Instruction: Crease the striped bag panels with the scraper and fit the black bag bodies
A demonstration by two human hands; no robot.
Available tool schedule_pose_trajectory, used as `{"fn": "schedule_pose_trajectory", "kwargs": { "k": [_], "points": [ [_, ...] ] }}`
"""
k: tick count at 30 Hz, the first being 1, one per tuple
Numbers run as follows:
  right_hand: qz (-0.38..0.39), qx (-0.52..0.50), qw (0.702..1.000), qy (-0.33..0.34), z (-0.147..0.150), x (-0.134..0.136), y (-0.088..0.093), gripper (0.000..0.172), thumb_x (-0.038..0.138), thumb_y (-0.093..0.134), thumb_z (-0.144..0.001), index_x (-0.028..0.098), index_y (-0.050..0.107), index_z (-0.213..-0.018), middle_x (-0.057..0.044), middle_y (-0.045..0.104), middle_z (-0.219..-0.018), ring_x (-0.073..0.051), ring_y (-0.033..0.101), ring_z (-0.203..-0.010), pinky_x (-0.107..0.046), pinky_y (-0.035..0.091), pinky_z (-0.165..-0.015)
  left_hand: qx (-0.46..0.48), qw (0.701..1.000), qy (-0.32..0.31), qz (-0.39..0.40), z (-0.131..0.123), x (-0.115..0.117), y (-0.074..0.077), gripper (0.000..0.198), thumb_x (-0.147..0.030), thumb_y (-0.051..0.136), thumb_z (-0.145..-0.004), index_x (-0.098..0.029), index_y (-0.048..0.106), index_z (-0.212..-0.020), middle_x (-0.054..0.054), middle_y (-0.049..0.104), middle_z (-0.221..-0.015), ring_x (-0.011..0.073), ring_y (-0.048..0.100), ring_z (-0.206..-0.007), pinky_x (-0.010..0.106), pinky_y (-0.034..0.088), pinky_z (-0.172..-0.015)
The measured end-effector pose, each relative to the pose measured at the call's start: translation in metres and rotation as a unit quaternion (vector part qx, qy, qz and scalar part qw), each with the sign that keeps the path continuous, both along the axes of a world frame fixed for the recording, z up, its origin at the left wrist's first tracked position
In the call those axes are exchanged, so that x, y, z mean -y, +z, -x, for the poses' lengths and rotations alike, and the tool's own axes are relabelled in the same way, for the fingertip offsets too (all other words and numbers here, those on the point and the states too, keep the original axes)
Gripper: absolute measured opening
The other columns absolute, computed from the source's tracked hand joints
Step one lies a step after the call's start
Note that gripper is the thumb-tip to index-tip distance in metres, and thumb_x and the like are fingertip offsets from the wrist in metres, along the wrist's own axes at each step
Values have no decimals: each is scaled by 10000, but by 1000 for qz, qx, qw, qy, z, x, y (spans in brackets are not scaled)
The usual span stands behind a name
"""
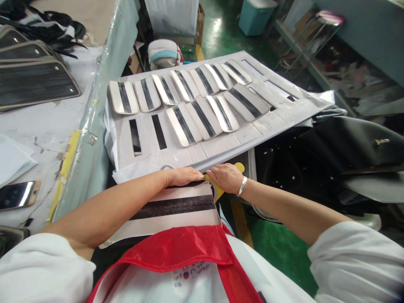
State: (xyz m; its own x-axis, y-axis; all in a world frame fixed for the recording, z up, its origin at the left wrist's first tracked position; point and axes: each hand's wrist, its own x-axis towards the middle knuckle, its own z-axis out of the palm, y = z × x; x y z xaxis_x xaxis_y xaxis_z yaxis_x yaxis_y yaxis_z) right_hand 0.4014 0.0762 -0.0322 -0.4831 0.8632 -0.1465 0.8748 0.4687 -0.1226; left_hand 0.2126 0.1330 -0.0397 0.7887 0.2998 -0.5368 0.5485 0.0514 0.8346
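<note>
A pale panel with a wide black stripe (176, 207) lies close to my body, above the red apron edge. My left hand (184, 176) grips its far edge, fingers together and pointing right; the thumb is hidden. At the panel's far right corner, my right hand (226, 178) is closed around a flat yellow tool (240, 167), which shows on both sides of the hand. Its kind is not clear. Both sets of fingertips almost meet at that corner. Beyond them, several curved pale pieces with dark stripes (184, 125) lie in rows on a white-covered board (142, 162).
To the left stands a table with a plastic-wrapped edge (91, 139), holding dark panels (34, 82) and a phone (19, 195). Black glossy items (356, 143) lie at right. A teal bin (256, 17) and a stool (328, 19) stand farther back.
</note>
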Motion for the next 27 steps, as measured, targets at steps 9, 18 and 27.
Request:
{"fn": "schedule_pose_trajectory", "kwargs": {
  "k": [9,18,27],
  "points": [
    [8,-19,1000,-1,0,-2,-3,462,356,261,-948,151,627,-755,-70,664,-731,-164,591,-668,-292,315,-596,-22,996,-50,-65,-1,1,6,351,-460,365,-817,-176,508,-670,-11,515,-686,135,449,-681,222,360,-692],
    [33,-19,999,-12,2,3,-3,459,348,249,-951,153,614,-751,-74,662,-736,-178,614,-695,-290,333,-599,-38,990,-74,-112,-1,4,4,347,-380,335,-874,-155,597,-835,28,621,-888,160,529,-835,221,376,-799],
    [55,6,995,-81,13,17,3,467,360,243,-948,162,624,-765,-78,678,-766,-191,632,-693,-277,355,-578,-24,988,-116,-96,1,2,10,422,-361,306,-906,-167,500,-1227,34,525,-1293,154,483,-1157,222,304,-1004]
  ]
}}
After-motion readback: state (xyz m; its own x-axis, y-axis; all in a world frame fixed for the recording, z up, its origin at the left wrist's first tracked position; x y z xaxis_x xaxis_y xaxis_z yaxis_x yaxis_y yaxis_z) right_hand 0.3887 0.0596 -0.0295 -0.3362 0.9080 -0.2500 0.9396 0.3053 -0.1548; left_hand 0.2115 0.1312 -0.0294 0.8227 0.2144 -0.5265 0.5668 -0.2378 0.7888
